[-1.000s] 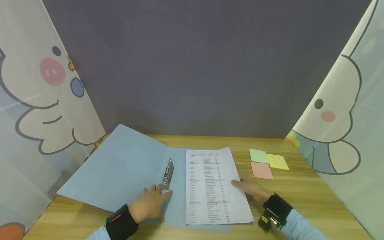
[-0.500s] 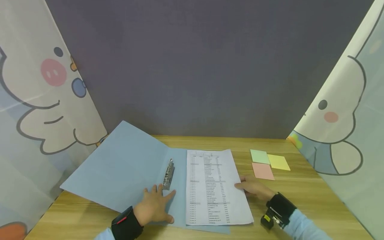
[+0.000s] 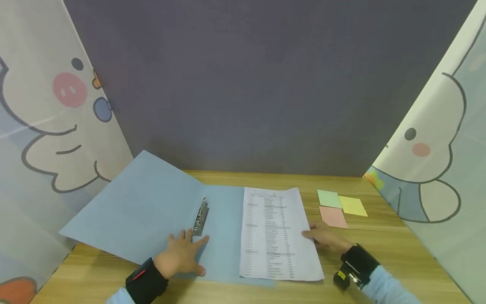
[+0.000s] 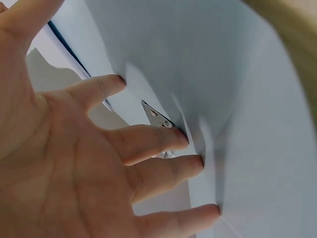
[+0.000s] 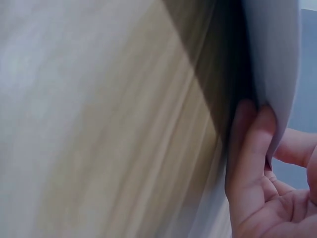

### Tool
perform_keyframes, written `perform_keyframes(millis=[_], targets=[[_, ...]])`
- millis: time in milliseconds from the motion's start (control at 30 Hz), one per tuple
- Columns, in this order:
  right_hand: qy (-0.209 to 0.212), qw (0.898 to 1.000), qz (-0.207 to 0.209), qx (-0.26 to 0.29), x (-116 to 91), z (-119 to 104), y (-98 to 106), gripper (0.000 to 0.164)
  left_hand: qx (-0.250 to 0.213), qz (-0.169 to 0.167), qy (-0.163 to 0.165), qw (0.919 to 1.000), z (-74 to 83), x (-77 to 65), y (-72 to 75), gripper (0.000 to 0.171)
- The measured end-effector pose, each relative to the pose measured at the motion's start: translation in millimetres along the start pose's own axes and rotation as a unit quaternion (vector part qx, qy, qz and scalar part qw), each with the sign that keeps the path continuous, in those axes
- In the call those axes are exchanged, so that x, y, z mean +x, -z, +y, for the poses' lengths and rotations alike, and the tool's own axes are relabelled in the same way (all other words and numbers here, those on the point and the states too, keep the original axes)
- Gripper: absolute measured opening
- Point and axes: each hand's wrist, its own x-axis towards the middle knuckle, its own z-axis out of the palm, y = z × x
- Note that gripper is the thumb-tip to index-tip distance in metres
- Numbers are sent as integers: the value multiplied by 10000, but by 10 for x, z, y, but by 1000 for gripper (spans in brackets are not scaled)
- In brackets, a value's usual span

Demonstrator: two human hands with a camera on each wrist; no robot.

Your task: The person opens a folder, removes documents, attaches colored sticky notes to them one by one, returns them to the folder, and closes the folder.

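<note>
A light blue folder [image 3: 144, 207] lies spread open, its left cover raised at the far corner. A metal clip [image 3: 200, 217] is fixed near the fold. My left hand [image 3: 180, 253] rests on the folder just below the clip, fingers spread; the left wrist view shows its fingertips [image 4: 195, 161] pressing the blue surface. Printed sheets of paper [image 3: 279, 236] lie partly over the folder's right cover and partly past its edge. My right hand [image 3: 326, 238] pinches their right edge, thumb above and fingers beneath, as the right wrist view shows with the paper [image 5: 277, 59] slightly lifted.
Pads of green [image 3: 329, 198], yellow [image 3: 353, 206] and pink sticky notes [image 3: 333, 217] lie right of the paper on the wooden table [image 3: 395, 253]. A dark panel [image 3: 258, 88] stands behind. Cartoon-printed curtains [image 3: 49, 169] border both sides.
The folder has slid left together with my left hand. My right hand and the paper have shifted slightly right, so more of the folder's right cover shows beside the clip.
</note>
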Motion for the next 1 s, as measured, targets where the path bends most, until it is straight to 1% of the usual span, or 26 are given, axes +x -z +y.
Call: perform_keyframes(millis=[167,500,700,800,867,933,967,1000], targets=[[-200,9989,335,-250,-15,-22,-17,32,-68,-2,119,9999,-165,-104,7,93],[-258,9959,603,-623,-36,-78,-49,27,-358,70,338,9988,-438,-300,0,92],[-273,9946,735,-675,-32,-51,-52,27,-450,29,373,9983,-612,-330,12,93],[-234,9943,730,-743,-41,-63,-56,27,-529,-22,396,9978,-674,-345,25,94],[-164,9926,789,-905,-52,-91,-56,27,-612,-48,406,9973,-696,-349,41,94],[9,9894,874,-1155,-71,-137,-53,29,-663,-57,401,9970,-707,-352,57,95],[93,9853,959,-1412,-77,-169,-54,27,-681,-58,395,9969,-711,-353,63,95],[211,9789,1055,-1739,-90,-216,-62,30,-692,-57,395,9968,-714,-356,69,95]])
